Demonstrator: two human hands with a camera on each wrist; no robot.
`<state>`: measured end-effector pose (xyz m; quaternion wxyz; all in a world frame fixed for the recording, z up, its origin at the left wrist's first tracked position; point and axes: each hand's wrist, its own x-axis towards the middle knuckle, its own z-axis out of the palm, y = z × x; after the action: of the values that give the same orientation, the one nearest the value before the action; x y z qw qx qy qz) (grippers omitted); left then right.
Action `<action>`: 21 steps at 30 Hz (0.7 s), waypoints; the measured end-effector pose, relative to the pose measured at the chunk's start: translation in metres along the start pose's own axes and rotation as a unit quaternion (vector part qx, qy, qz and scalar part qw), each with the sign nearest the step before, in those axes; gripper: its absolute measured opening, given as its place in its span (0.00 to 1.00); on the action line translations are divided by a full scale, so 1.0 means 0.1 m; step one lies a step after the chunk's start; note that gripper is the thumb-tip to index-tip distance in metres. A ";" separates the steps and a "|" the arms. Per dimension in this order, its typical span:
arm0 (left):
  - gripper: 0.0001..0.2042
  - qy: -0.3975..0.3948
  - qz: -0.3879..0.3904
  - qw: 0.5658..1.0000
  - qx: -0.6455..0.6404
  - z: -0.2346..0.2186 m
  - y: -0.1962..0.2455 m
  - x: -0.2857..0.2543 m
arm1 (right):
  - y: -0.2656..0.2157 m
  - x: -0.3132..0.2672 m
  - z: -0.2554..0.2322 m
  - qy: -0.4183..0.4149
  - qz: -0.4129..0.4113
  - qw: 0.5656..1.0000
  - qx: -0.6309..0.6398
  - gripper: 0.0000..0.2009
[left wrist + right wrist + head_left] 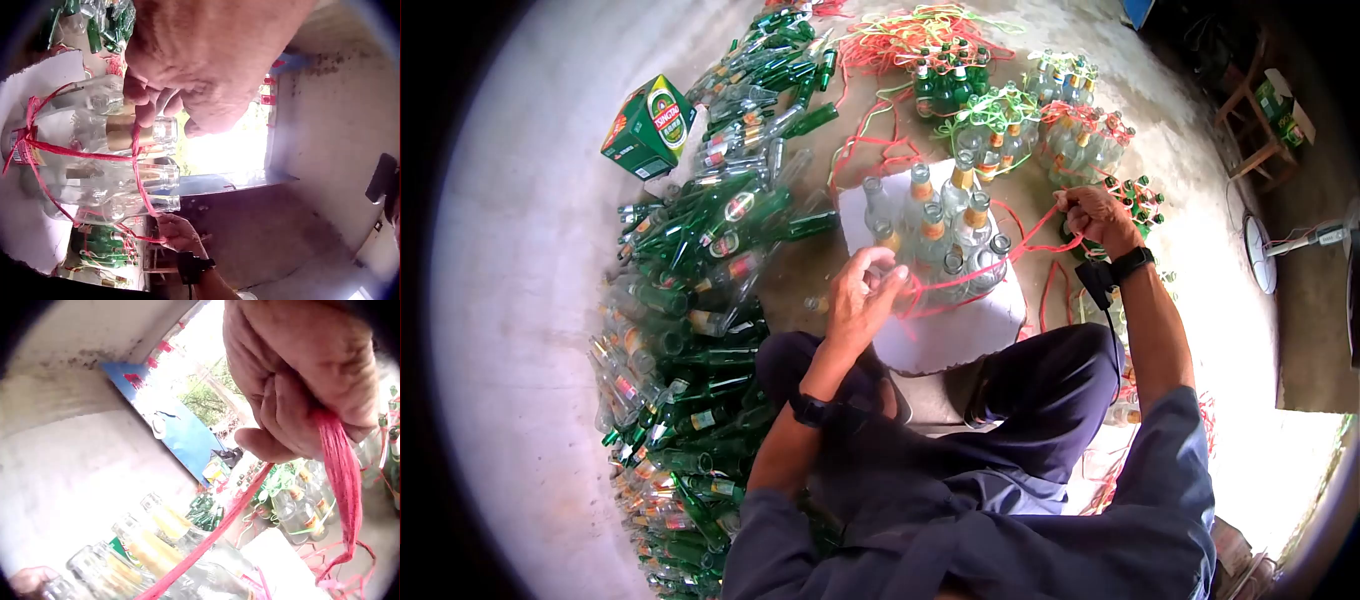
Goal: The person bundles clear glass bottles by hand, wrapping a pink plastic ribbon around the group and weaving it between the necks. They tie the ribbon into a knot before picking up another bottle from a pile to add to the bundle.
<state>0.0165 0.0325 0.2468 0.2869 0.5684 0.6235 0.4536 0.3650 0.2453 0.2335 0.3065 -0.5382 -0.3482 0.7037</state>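
A cluster of clear glass bottles (933, 235) stands upright on a white board (940, 345) on the floor. Red plastic string (87, 153) runs around the bottles and crosses near their necks. My left hand (863, 305) curls its fingers and thumb round the neck of the near-left bottle, largely hiding it; the string passes right at the fingertips. My right hand (1097, 215), raised beyond the cluster's right side, grips a red string (340, 472) in its curled fingers. One strand runs from it to the bottles, another hangs below.
Green and clear bottles (710, 230) lie heaped along the left. A green beer carton (655, 128) stands by them. Beyond the board are tied bottle bundles (1000, 130) and a tangle of red and yellow-green string (910, 40). A fan (1260, 250) stands at the right.
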 end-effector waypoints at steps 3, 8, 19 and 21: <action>0.11 -0.019 -0.047 0.995 -0.090 -0.07 -0.04 0.11 | -0.03 0.31 -0.08 -0.014 0.024 0.998 0.049 0.10; 0.06 -0.049 -0.077 0.993 -0.081 -0.26 0.00 0.38 | -0.13 0.70 0.02 0.024 -0.058 0.997 0.039 0.06; 0.11 0.093 -0.057 0.981 -0.160 -0.07 -0.51 0.85 | -0.72 1.31 1.08 -0.007 -0.038 0.982 -0.183 0.09; 0.11 0.099 -0.050 0.983 -0.147 -0.06 -0.57 0.92 | -0.80 1.36 1.29 -0.118 -0.102 0.961 -0.229 0.10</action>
<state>-0.0315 0.1235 0.2125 0.3262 0.4407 0.6032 0.5793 0.2126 0.3799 0.2480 0.2016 -0.4685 -0.5869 0.6288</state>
